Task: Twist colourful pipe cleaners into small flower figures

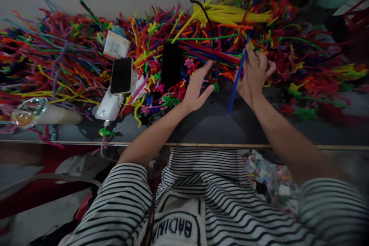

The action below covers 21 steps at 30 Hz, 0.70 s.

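My right hand (255,71) pinches a straight blue pipe cleaner (235,90), which slants down over the dark table. To its left, my left hand (198,88) hovers slightly blurred, its fingers stretched out and nothing in it. Beyond both hands lies a bundle of red and blue pipe cleaners (211,53). Small pipe-cleaner flowers, among them a pink flower (189,63), are heaped left of my left hand. Behind them a black phone-like slab (171,65) lies among the stems.
Coloured pipe cleaners (80,61) cover the back of the table (201,130). At left are a white power bank (108,104) with a cable, a phone (121,76), a small white box (116,44) and a tipped plastic cup (47,113). Yellow stems (239,13) lie at the back.
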### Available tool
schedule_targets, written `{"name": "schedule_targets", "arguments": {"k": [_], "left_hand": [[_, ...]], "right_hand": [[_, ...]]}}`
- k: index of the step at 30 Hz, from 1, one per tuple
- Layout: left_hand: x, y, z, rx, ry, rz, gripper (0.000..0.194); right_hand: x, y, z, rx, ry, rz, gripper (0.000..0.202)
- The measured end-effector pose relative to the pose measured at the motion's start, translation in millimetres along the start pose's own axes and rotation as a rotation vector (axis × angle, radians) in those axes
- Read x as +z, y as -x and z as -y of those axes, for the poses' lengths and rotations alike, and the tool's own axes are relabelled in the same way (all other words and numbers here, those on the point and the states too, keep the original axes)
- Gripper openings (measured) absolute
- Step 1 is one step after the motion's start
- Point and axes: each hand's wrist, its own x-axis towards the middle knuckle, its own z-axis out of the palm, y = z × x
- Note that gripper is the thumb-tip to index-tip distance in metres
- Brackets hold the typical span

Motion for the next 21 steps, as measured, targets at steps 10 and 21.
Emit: {"name": "schedule_targets", "arguments": {"k": [10, 21], "left_hand": [[2.2, 2.1, -15.0, 0.189, 0.117, 0.497, 0.053], [3.1, 0.6, -21.5, 0.213, 0.194, 0.472, 0.085]], "right_hand": [[-14.6, 4.0, 9.6, -0.001, 0.084, 0.097, 0.061], [3.2, -1.1, -7.9, -0.009, 0.018, -0.029, 0.053]]}}
